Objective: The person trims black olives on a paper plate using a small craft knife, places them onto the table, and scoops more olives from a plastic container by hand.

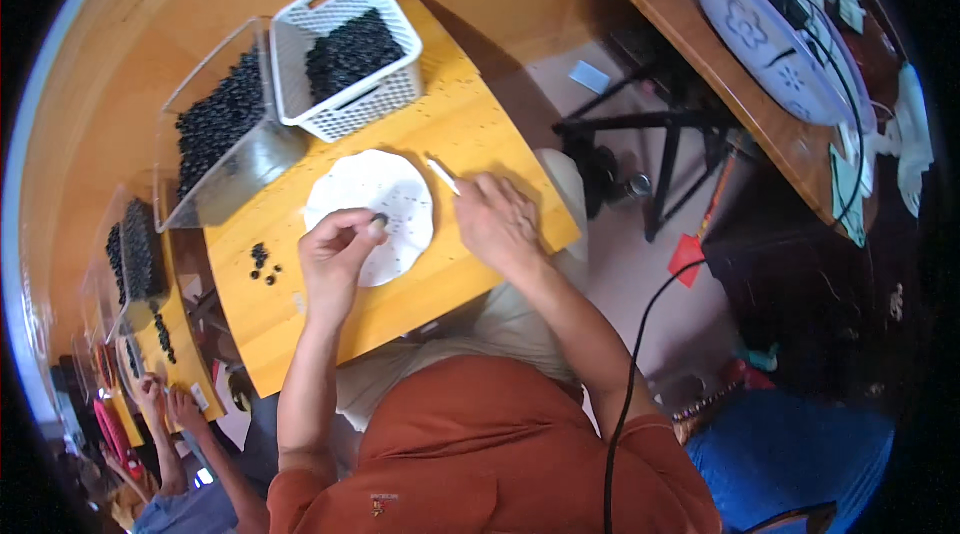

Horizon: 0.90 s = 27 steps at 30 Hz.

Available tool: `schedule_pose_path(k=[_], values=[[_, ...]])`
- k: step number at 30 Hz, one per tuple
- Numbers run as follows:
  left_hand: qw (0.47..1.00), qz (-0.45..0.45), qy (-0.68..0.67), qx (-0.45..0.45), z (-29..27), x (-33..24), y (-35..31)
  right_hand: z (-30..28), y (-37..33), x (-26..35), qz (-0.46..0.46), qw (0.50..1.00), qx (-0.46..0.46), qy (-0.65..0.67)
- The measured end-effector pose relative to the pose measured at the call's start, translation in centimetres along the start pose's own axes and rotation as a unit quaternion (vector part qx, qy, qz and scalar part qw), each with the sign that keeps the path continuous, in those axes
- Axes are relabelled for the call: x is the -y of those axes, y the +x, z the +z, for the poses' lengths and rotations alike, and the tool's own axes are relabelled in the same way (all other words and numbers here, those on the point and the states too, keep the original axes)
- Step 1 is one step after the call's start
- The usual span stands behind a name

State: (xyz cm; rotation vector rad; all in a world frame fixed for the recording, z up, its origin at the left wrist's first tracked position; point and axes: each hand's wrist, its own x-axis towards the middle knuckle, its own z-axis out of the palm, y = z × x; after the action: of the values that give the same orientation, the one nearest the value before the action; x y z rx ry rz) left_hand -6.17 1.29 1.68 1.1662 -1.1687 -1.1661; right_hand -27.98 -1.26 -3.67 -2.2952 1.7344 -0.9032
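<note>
My left hand (338,246) is closed in a pinch over the white scalloped plate (408,179). A small dark round piece (380,219) shows between its thumb and fingertip. Tiny dark specks lie scattered on the plate. On the yellow table right of the plate, my right hand (498,219) is closed around a slim white tool (442,176), its end pointing up and left. The tool's exact kind is too small to tell. A few loose black bead-like pieces (260,256) lie on the table left of my left hand.
Behind the plate stands a white perforated basket (385,102) of black pieces, beside a clear bin (240,174) holding more. At far left another person's hands (170,404) work at a second table. A black cable (640,344) hangs at right, near a table bearing a purple basin (745,24).
</note>
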Motion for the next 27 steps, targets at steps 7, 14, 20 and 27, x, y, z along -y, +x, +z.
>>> schedule_pose_path(k=[7,14,20,27], values=[[0.985,0.057,0.152,-0.051,-0.4,-4.7,6.0,-0.8,0.4,1.3,0.033,0.997,0.068,0.035],[0.918,0.18,0.342,-0.087,-0.7,-7.6,16.7,-0.5,0.5,1.4,0.033,0.997,0.059,0.028],[0.894,0.244,0.369,-0.066,-1.3,-5.9,14.4,-0.6,0.6,1.0,0.013,0.999,0.032,0.032],[0.94,0.191,0.283,-0.023,-2.3,-3.6,5.7,-0.6,0.9,1.0,-0.002,0.999,0.018,0.032]])
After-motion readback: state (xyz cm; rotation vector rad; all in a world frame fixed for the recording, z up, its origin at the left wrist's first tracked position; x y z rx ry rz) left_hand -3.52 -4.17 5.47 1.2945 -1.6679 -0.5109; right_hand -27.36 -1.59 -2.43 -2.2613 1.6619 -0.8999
